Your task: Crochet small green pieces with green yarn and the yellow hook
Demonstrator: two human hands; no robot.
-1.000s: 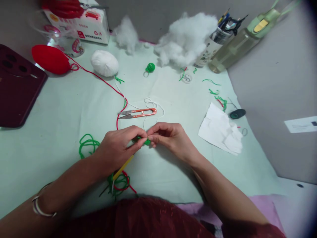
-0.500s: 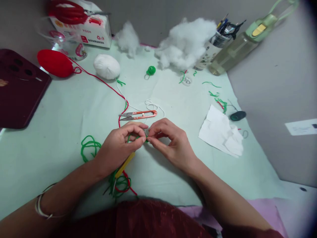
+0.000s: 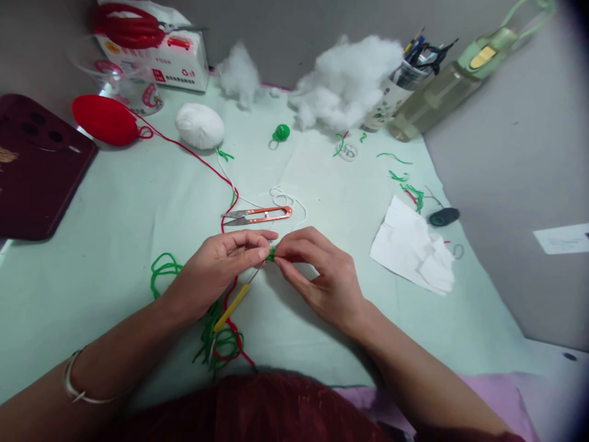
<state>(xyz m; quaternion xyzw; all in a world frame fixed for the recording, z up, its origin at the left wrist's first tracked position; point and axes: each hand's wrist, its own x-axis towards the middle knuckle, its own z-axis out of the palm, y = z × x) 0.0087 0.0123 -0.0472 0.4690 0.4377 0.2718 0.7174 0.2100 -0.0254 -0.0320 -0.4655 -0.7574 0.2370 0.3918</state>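
Between the fingertips of both hands is a small green yarn piece [image 3: 272, 254]. My left hand [image 3: 225, 264] pinches its left side, and my right hand [image 3: 317, 267] pinches its right side with thumb and forefinger. A yellow-handled hook [image 3: 232, 307] lies on the table below my left hand, its metal tip reaching up near the left fingertips. Red yarn [image 3: 197, 156] runs down beneath my left hand. Just beyond the hands lie orange thread snips [image 3: 271, 214] and loose white yarn [image 3: 299, 201].
Green yarn coils [image 3: 163, 270] lie left. Farther back are a red yarn ball [image 3: 105, 120], white yarn ball [image 3: 199, 126], green crocheted ball [image 3: 281, 132], stuffing [image 3: 340, 83] and a bottle [image 3: 437, 92]. White paper [image 3: 409, 245] lies right, a dark phone [image 3: 41, 166] far left.
Both hands have shifted slightly, the right one a little to the right. The left fingers have straightened somewhat, and more of the hook's metal shaft and the green piece shows.
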